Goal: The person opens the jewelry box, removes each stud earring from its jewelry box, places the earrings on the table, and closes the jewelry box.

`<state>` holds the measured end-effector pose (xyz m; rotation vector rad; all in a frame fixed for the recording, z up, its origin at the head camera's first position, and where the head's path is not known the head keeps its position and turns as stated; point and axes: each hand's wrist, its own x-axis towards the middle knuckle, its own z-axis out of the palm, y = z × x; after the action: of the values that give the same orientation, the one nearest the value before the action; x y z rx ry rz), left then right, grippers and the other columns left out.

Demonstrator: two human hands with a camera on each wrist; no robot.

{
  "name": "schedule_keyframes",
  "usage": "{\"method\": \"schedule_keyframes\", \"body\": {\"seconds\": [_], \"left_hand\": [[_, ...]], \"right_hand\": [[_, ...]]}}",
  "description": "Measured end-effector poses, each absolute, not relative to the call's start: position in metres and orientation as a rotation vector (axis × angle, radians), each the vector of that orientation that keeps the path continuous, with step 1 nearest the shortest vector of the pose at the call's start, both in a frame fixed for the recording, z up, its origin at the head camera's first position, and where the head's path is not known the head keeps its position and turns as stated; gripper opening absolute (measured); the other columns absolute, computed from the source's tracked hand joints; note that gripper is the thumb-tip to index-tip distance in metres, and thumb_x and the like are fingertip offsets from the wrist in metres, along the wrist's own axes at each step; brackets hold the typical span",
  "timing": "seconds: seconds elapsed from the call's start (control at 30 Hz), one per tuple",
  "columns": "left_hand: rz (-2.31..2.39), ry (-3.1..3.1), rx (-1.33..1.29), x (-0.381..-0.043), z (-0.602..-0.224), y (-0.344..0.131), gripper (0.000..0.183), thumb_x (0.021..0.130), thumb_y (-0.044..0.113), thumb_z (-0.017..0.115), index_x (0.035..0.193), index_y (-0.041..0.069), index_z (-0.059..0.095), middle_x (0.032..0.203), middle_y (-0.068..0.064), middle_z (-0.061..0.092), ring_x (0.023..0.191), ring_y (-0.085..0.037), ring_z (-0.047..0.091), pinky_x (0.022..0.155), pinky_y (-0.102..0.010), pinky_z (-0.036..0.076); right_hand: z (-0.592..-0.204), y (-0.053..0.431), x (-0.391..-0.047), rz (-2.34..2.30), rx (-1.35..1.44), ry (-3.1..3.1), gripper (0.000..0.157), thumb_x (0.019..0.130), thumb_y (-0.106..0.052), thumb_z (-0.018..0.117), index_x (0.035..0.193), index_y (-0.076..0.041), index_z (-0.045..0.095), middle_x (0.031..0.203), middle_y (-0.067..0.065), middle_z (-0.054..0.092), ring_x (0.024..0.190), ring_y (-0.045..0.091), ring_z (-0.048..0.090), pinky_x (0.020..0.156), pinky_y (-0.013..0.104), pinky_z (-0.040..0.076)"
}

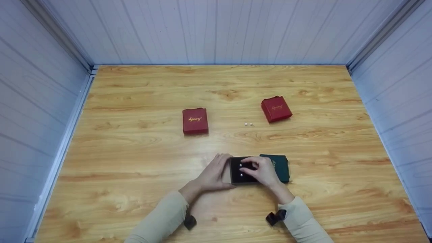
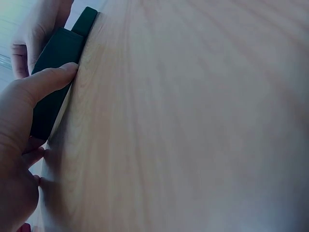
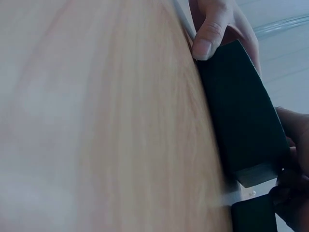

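A dark green jewelry box (image 1: 236, 180) with a black lining lies on the table in front of me. Two small shiny stud earrings show in it, an upper stud (image 1: 240, 165) and a lower stud (image 1: 241, 174). My left hand (image 1: 212, 173) grips the box at its left end, thumb along the near side, fingers at the far side. Over the lining, my right hand (image 1: 263, 170) has its thumb and index fingertips apart on either side of the upper stud. Partly under the right hand lies the green lid (image 1: 282, 168); the left wrist view shows the box's green side (image 2: 55, 58).
A red box (image 1: 195, 121) with gold lettering stands beyond my left hand. Another red box (image 1: 276, 109) sits turned at the back right. Beside it lie two tiny studs, a left one (image 1: 246, 124) and a right one (image 1: 251, 124). Pale panel walls (image 1: 216, 33) border the table.
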<state>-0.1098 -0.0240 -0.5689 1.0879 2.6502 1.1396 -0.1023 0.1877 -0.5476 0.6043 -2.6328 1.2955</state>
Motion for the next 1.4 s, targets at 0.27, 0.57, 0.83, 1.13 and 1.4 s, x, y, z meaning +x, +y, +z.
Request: {"method": "schedule_keyframes", "body": {"seconds": [0.27, 0.57, 0.83, 1.13, 1.4], "left_hand": [[1.161, 2.644, 1.082, -0.1102, -0.5685, -0.0239, 0.088, 0.056, 0.043, 0.078, 0.124, 0.007, 0.035, 0.117, -0.002, 0.046, 0.109, -0.016, 0.041, 0.105, -0.039, 0.017], [1.144, 2.633, 1.085, -0.1101, -0.568, -0.0243, 0.088, 0.058, 0.045, 0.077, 0.125, 0.008, 0.033, 0.119, -0.002, 0.044, 0.113, -0.016, 0.039, 0.105, -0.041, 0.016], [1.127, 2.623, 1.066, -0.1098, -0.5672, -0.0247, 0.088, 0.059, 0.046, 0.076, 0.125, 0.007, 0.033, 0.12, -0.002, 0.044, 0.115, -0.016, 0.038, 0.105, -0.04, 0.014], [1.157, 2.627, 1.071, -0.1098, -0.5679, -0.0247, 0.089, 0.058, 0.045, 0.077, 0.125, 0.007, 0.034, 0.119, -0.002, 0.045, 0.113, -0.016, 0.039, 0.105, -0.042, 0.015], [1.152, 2.624, 1.062, -0.1099, -0.5674, -0.0244, 0.089, 0.058, 0.046, 0.077, 0.125, 0.007, 0.034, 0.119, -0.002, 0.045, 0.113, -0.016, 0.038, 0.105, -0.04, 0.015]], "right_hand": [[-0.5481, 0.1868, -0.1029, 1.269, 0.595, -2.638, 0.02, 0.067, -0.018, 0.077, 0.084, -0.011, 0.071, 0.075, -0.007, 0.064, 0.056, 0.003, 0.043, 0.048, 0.016, 0.035], [-0.5477, 0.1847, -0.1032, 1.24, 0.55, -2.679, 0.019, 0.066, -0.019, 0.077, 0.083, -0.012, 0.072, 0.075, -0.006, 0.065, 0.057, 0.004, 0.043, 0.049, 0.018, 0.035], [-0.5486, 0.1833, -0.1034, 1.237, 0.532, -2.681, 0.017, 0.065, -0.019, 0.077, 0.081, -0.013, 0.072, 0.076, -0.005, 0.066, 0.06, 0.004, 0.047, 0.051, 0.019, 0.038], [-0.5477, 0.182, -0.1037, 1.235, 0.537, -2.671, 0.015, 0.065, -0.019, 0.077, 0.079, -0.013, 0.073, 0.075, -0.005, 0.066, 0.061, 0.003, 0.049, 0.052, 0.019, 0.041], [-0.5466, 0.1809, -0.104, 1.245, 0.523, -2.679, 0.012, 0.066, -0.017, 0.077, 0.076, -0.014, 0.073, 0.073, -0.006, 0.066, 0.064, 0.003, 0.054, 0.055, 0.02, 0.045]]}}
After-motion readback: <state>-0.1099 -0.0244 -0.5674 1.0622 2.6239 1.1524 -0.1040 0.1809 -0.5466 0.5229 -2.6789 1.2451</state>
